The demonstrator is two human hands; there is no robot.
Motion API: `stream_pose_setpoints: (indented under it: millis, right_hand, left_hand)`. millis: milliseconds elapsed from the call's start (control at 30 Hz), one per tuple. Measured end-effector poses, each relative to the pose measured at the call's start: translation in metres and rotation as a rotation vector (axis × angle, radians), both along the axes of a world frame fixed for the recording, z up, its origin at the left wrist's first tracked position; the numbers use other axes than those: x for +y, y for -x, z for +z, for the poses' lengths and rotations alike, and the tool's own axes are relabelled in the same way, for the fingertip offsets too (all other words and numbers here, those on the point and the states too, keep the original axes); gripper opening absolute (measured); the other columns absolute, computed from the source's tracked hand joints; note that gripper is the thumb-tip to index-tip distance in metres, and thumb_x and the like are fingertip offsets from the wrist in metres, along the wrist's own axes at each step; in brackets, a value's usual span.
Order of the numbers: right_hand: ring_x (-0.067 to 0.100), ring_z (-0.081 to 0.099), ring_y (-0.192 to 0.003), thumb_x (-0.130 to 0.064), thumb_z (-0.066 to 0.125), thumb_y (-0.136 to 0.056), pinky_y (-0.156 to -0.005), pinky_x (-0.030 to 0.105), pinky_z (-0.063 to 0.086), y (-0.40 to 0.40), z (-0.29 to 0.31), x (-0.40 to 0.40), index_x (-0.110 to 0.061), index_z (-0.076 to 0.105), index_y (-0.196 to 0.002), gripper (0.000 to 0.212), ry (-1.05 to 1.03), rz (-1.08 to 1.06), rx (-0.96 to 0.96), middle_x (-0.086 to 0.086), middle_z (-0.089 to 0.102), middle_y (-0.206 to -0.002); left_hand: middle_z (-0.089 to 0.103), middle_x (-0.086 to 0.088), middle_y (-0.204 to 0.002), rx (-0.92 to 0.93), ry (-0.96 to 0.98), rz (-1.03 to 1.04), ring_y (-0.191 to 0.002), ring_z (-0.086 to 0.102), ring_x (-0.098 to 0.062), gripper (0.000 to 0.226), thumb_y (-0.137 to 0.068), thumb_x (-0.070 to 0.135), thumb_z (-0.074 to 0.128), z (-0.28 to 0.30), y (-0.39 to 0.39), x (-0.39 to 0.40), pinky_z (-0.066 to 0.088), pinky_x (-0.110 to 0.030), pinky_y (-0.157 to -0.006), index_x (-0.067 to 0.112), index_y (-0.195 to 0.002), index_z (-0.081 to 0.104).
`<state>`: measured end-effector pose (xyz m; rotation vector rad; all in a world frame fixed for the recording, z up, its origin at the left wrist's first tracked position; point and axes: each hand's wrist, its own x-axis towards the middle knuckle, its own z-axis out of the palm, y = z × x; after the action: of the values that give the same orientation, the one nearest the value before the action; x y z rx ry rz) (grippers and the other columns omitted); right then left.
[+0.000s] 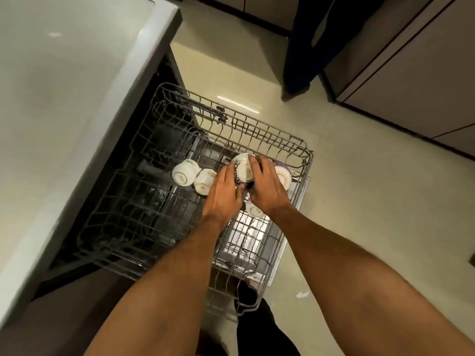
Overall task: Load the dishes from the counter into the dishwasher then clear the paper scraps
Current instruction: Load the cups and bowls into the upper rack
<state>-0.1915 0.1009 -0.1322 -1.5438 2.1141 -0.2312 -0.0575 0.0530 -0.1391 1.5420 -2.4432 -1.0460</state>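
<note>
White china with a dark spotted rim, the saucer (243, 170) stands on edge in the pulled-out dishwasher rack (305, 152), pinched between the left hand (223, 191) and the right hand (267, 186), fingers curled round it from both sides. Let go before a tine catches it and it could tip against the patterned plate (284, 178) just beside (a chip, likely). Upturned cups (183, 173) crowd the left; open wire remains nearer the worktop (64, 98).
</note>
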Motion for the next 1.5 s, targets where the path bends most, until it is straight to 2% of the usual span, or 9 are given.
stream_pose_setpoints:
  millis: [133,233,367,633,900,1033,1200,1333,1500]
  right_hand:
    - [0.033,0.03,-0.145,0.002,0.079,-0.077,-0.106,0.043,0.05,0.008,-0.024,-0.012,-0.009,0.019,-0.159,0.102,-0.032,0.011,0.053,0.017,0.024,-0.158]
    - [0.031,0.031,-0.145,0.002,0.082,-0.075,-0.109,0.039,0.048,0.012,-0.037,-0.019,-0.011,0.018,-0.158,0.107,-0.048,0.004,0.068,0.015,0.024,-0.158]
    - [0.031,0.025,-0.149,0.01,0.08,-0.071,-0.115,0.041,0.042,0.016,-0.044,-0.028,-0.013,0.014,-0.16,0.113,-0.087,0.007,0.06,0.014,0.017,-0.163]
    - [0.031,0.02,-0.15,0.005,0.075,-0.079,-0.124,0.041,0.026,0.013,-0.05,-0.031,-0.01,0.011,-0.161,0.105,-0.161,-0.003,0.083,0.016,0.015,-0.164]
    - [0.034,0.022,-0.15,-0.002,0.078,-0.08,-0.124,0.043,0.028,0.011,-0.044,-0.029,-0.006,0.008,-0.16,0.106,-0.173,0.036,0.136,0.021,0.018,-0.162]
    - [0.036,0.023,-0.149,-0.002,0.073,-0.082,-0.124,0.043,0.027,0.007,-0.036,-0.024,-0.002,0.011,-0.159,0.099,-0.15,0.049,0.156,0.025,0.022,-0.16]
    - [0.039,0.031,-0.146,0.001,0.07,-0.081,-0.121,0.046,0.032,-0.003,-0.028,-0.011,0.0,0.021,-0.155,0.089,-0.079,0.04,0.196,0.028,0.032,-0.155]
    - [0.039,0.032,-0.145,-0.011,0.07,-0.089,-0.123,0.046,0.028,-0.021,-0.006,-0.001,0.001,0.025,-0.154,0.079,-0.033,0.044,0.202,0.029,0.034,-0.154]
    - [0.042,0.029,-0.146,-0.03,0.071,-0.092,-0.124,0.049,0.025,-0.054,0.031,0.018,0.005,0.023,-0.156,0.087,0.008,0.123,0.245,0.03,0.032,-0.155]
  left_hand:
    - [0.035,-0.012,-0.157,-0.044,-0.042,-0.02,-0.142,0.04,-0.027,0.065,-0.1,0.025,0.055,-0.018,0.012,-0.011,0.033,-0.036,-0.118,0.008,-0.155,0.024]
    - [0.033,-0.014,-0.159,-0.066,-0.07,-0.027,-0.143,0.039,-0.027,0.067,-0.101,0.026,0.054,-0.027,0.019,-0.017,0.029,-0.036,-0.118,0.007,-0.157,0.022]
    - [0.03,-0.016,-0.16,-0.114,-0.087,-0.042,-0.146,0.035,-0.028,0.067,-0.103,0.028,0.051,-0.035,0.026,-0.025,0.027,-0.038,-0.119,0.005,-0.157,0.019]
    - [0.033,-0.016,-0.159,-0.188,-0.126,-0.106,-0.142,0.04,-0.029,0.066,-0.103,0.032,0.051,-0.046,0.03,-0.03,0.034,-0.041,-0.117,0.006,-0.157,0.023]
    - [0.037,-0.015,-0.156,-0.172,-0.147,-0.1,-0.139,0.043,-0.03,0.069,-0.1,0.034,0.056,-0.045,0.031,-0.03,0.038,-0.045,-0.114,0.008,-0.156,0.025]
    - [0.039,-0.017,-0.155,-0.176,-0.083,-0.117,-0.138,0.045,-0.03,0.065,-0.101,0.031,0.054,-0.036,0.028,-0.027,0.038,-0.041,-0.113,0.005,-0.155,0.027]
    - [0.044,-0.017,-0.15,-0.197,0.11,-0.134,-0.137,0.045,-0.027,0.057,-0.102,0.026,0.052,-0.017,0.016,-0.022,0.036,-0.036,-0.116,0.003,-0.151,0.032]
    - [0.048,-0.017,-0.147,-0.282,0.247,-0.182,-0.136,0.045,-0.025,0.055,-0.102,0.028,0.047,0.001,-0.007,-0.014,0.035,-0.038,-0.118,0.001,-0.149,0.036]
    - [0.05,-0.013,-0.142,-0.298,0.289,-0.129,-0.132,0.047,-0.023,0.052,-0.099,0.027,0.05,0.035,-0.051,0.006,0.034,-0.038,-0.118,0.006,-0.145,0.038]
